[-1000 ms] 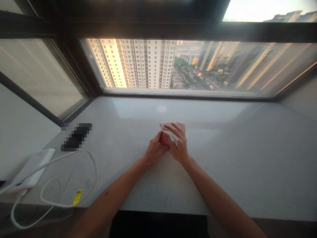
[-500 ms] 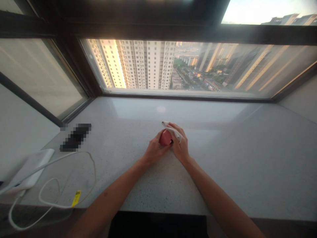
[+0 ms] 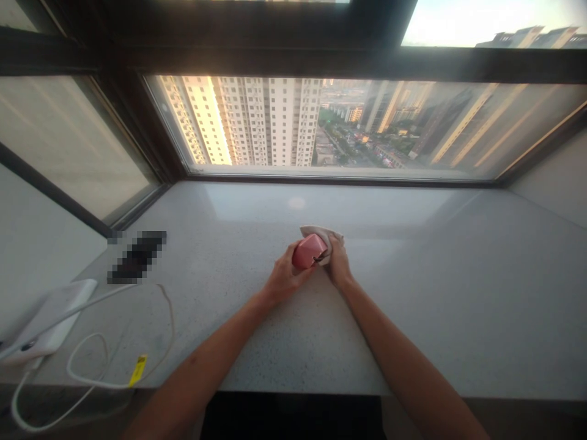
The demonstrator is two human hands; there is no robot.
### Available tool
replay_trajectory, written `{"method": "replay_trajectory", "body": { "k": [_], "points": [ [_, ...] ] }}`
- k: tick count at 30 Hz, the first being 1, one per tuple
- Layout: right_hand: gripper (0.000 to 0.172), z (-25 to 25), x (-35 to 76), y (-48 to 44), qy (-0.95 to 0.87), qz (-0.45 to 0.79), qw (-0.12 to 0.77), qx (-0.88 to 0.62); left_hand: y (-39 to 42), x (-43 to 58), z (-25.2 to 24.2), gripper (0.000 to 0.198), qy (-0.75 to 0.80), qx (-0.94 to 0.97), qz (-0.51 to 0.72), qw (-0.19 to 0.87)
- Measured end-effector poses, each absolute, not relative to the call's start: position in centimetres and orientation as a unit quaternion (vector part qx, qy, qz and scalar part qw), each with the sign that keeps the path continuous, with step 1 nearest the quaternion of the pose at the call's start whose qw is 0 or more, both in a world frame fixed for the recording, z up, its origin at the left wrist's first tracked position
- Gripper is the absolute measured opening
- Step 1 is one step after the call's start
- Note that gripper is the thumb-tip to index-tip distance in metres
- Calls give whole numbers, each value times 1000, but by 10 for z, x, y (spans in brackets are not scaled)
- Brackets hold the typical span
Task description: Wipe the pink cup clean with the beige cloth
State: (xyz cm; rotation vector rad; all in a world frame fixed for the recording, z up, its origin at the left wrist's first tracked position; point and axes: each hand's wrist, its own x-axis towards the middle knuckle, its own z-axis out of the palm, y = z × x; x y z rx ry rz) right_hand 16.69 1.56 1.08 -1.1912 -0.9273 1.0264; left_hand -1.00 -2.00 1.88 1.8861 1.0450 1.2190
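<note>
Both my hands meet over the middle of a pale speckled stone sill [image 3: 413,305]. My left hand [image 3: 283,280] is closed around a small pink rounded object [image 3: 308,251], holding it up from below. My right hand [image 3: 338,267] is closed on a white cloth [image 3: 319,234] that it presses against the far right side of the pink object. The cloth curls over the object's top edge. Most of my right fingers are hidden behind the cloth and the object.
A dark phone [image 3: 136,256] lies at the sill's left. Nearer me at the left edge sits a white power bank [image 3: 46,318] with a looping white cable [image 3: 114,373] and a yellow tag. A wide window [image 3: 321,122] runs along the far edge.
The cloth slid off the top of the pink object toward its far right side, so more of the object shows. My right hand rolled back behind it. My left hand kept its hold.
</note>
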Motion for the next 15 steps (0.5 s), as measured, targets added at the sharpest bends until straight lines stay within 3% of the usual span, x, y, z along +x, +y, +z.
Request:
{"method": "replay_trajectory", "body": {
  "k": [4, 7, 11, 15],
  "points": [
    [60, 21, 164, 5, -471, 385, 617, -499, -17, -12, 13, 73, 369, 735, 447, 353],
    [50, 31, 167, -3, -594, 255, 611, -457, -13, -11, 8, 74, 353, 747, 430, 363],
    [45, 40, 172, -8, -759, 56, 514, -396, -12, -8, 10, 60, 371, 733, 432, 373],
    [54, 47, 167, -15, -829, -6, 429, -358, -16, -9, 15, 48, 390, 702, 472, 363]
  ]
}}
